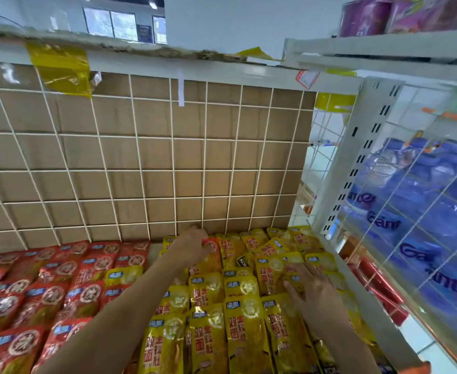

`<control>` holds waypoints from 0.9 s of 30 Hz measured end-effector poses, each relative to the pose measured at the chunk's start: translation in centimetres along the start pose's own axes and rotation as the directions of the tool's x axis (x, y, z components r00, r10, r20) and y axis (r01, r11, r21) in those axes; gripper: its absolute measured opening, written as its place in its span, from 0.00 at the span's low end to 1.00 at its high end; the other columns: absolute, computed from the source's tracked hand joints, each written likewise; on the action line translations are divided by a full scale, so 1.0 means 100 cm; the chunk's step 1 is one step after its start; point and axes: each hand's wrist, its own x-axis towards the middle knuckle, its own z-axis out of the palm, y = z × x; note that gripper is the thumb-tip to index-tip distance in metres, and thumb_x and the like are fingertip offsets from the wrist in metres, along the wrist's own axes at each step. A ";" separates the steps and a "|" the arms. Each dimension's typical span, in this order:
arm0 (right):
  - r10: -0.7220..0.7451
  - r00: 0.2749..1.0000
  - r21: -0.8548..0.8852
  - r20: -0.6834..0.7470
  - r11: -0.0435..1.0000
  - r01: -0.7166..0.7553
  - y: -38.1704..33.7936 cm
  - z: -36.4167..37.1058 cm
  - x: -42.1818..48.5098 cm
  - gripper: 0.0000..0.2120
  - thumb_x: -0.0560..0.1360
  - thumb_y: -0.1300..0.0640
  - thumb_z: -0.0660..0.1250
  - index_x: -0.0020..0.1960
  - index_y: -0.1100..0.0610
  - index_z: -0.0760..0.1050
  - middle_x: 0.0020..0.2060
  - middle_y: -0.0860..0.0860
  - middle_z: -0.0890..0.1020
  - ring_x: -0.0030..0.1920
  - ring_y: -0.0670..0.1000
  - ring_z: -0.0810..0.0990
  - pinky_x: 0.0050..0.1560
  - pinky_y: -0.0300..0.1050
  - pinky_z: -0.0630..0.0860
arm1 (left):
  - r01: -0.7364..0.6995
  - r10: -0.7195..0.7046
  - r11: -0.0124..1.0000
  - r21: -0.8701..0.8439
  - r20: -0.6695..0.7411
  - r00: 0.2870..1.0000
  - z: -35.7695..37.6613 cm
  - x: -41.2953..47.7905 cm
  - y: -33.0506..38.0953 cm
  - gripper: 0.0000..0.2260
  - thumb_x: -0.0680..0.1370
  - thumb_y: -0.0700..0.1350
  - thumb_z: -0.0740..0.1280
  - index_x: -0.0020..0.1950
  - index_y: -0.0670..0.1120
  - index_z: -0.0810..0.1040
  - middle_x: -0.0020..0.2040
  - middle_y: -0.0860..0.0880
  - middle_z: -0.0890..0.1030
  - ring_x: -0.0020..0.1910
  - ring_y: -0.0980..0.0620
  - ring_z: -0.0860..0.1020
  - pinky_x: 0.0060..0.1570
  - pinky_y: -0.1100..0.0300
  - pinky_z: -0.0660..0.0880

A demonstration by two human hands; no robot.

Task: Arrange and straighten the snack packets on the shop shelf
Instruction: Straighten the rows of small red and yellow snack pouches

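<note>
Your left hand [192,245] curls its fingers onto a stray red packet [211,245] at the back of the yellow packets [244,327], probably to lift it over to the red rows [46,292]. Your right hand [312,291] lies flat with fingers spread, holding nothing, steadying the yellow ones. All the packets lie long axis front to back, tops toward the wire grid [141,157].

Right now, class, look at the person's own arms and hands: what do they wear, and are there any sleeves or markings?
The left hand and right hand are bare, with no gloves, rings or watch. No sleeve shows on either arm up to the frame's edge, and no markings can be seen.
</note>
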 end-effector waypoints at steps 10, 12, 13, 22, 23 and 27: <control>-0.033 0.999 0.000 -0.011 0.999 0.033 0.001 0.003 0.005 0.14 0.73 0.54 0.69 0.58 0.52 0.76 0.53 0.47 0.79 0.54 0.51 0.77 0.51 0.47 0.69 | -0.095 0.032 0.955 -0.280 -0.221 0.975 -0.002 0.007 0.007 0.04 0.75 0.40 0.67 0.41 0.47 0.77 0.39 0.49 0.78 0.41 0.50 0.75 0.38 0.60 0.67; -0.040 0.999 -0.004 -0.015 0.999 0.040 0.001 0.003 0.005 0.13 0.73 0.54 0.69 0.57 0.52 0.77 0.52 0.47 0.79 0.54 0.51 0.77 0.49 0.45 0.67 | -0.148 0.072 0.946 -0.288 -0.259 0.963 -0.008 0.008 0.009 0.02 0.75 0.39 0.67 0.44 0.44 0.78 0.40 0.50 0.78 0.42 0.51 0.75 0.40 0.61 0.65; -0.040 0.999 -0.005 -0.015 0.999 0.040 0.001 0.003 0.005 0.13 0.72 0.55 0.70 0.57 0.52 0.77 0.51 0.46 0.79 0.53 0.51 0.78 0.49 0.44 0.66 | -0.167 0.086 0.942 -0.291 -0.273 0.958 -0.010 0.009 0.010 0.02 0.75 0.39 0.67 0.45 0.43 0.79 0.40 0.50 0.78 0.42 0.52 0.75 0.40 0.62 0.65; -0.081 0.993 -0.036 -0.086 0.996 0.078 -0.002 0.000 0.003 0.11 0.70 0.54 0.71 0.52 0.53 0.78 0.46 0.46 0.81 0.46 0.50 0.81 0.43 0.44 0.71 | -0.322 0.157 0.871 -0.372 -0.412 0.898 -0.030 0.006 0.023 0.04 0.76 0.37 0.65 0.45 0.42 0.79 0.40 0.50 0.79 0.38 0.58 0.74 0.38 0.65 0.68; -0.091 0.991 -0.037 -0.096 0.995 0.087 -0.002 0.000 0.003 0.12 0.69 0.54 0.71 0.52 0.53 0.78 0.45 0.46 0.81 0.45 0.51 0.82 0.42 0.45 0.73 | -0.337 0.151 0.857 -0.391 -0.435 0.888 -0.033 0.005 0.025 0.04 0.76 0.36 0.65 0.46 0.42 0.80 0.41 0.50 0.79 0.39 0.57 0.74 0.39 0.65 0.69; -0.095 0.991 -0.031 -0.090 0.995 0.093 -0.008 -0.006 -0.001 0.14 0.71 0.48 0.62 0.52 0.52 0.77 0.45 0.46 0.81 0.45 0.50 0.81 0.41 0.48 0.77 | -0.367 0.156 0.831 -0.418 -0.458 0.875 -0.041 -0.002 0.027 0.04 0.77 0.38 0.65 0.48 0.46 0.79 0.44 0.52 0.79 0.46 0.53 0.76 0.42 0.68 0.70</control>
